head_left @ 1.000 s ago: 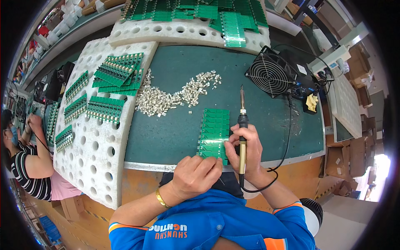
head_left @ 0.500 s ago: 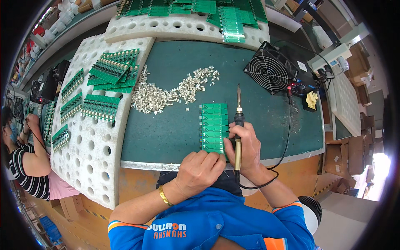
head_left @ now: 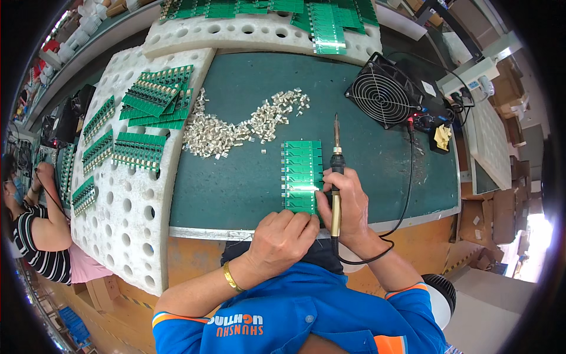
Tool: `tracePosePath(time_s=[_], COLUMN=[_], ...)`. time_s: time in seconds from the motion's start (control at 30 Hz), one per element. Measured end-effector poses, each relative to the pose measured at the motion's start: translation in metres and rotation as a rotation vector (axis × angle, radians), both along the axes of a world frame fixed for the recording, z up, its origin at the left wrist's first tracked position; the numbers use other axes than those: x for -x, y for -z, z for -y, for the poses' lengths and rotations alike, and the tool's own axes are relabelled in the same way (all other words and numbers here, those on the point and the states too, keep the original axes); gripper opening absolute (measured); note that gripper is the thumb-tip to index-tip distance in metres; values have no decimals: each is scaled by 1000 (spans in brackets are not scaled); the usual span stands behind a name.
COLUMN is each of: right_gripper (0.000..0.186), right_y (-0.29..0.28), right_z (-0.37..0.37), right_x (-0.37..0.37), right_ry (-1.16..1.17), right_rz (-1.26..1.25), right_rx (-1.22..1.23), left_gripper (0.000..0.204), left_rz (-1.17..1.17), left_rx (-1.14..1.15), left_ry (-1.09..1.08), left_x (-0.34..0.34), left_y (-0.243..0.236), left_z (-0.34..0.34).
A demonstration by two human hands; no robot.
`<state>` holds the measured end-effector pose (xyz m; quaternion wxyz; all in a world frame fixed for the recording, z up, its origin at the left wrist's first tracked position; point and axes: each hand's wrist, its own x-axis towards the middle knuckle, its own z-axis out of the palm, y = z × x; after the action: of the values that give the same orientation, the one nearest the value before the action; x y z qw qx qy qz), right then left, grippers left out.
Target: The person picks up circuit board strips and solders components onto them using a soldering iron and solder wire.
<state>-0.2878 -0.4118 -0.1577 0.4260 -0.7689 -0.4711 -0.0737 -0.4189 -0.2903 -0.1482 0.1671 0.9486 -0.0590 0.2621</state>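
Note:
A green circuit board panel (head_left: 302, 165) lies on the dark green work mat, lengthwise away from me. Small metal-pinned parts line its left edge, and a bright glare crosses its lower half. My left hand (head_left: 283, 236) has its fingers curled over the panel's near end, gripping it; the fingertips are partly hidden. In my right hand (head_left: 349, 203) is a soldering iron (head_left: 337, 156), its handle in the fingers and its tip pointing away from me, right of the panel. My right fingertips are close beside the panel's right edge. Left of the panel lies a heap of small silvery connectors (head_left: 215, 135).
Finished-looking board panels (head_left: 139, 150) rest on a holed white foam slab (head_left: 127, 221) at left; more lie on another foam slab (head_left: 247, 29) behind. A black fan (head_left: 383, 97) and a yellow sponge (head_left: 442, 137) stand at right. The iron's cord (head_left: 407, 194) loops there. A co-worker (head_left: 47, 227) sits far left.
The whole view has shifted slightly, so the bench sits a little higher in the picture. A glare now shows on the panel. Both hands keep their grips.

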Motion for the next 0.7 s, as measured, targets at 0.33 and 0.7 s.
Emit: tracePosePath(time_s=[0.33,0.7], right_gripper=[52,50], right_y=[3,1], right_z=[1,3], right_x=[0,-3], right_ry=[-1,28], right_rz=[-37,96], right_rx=[21,14], left_gripper=[25,30], left_rz=[-24,-170], left_rx=[78,546], left_ry=[11,-118], left_x=[0,24], left_y=[0,-26], left_z=[0,-19])
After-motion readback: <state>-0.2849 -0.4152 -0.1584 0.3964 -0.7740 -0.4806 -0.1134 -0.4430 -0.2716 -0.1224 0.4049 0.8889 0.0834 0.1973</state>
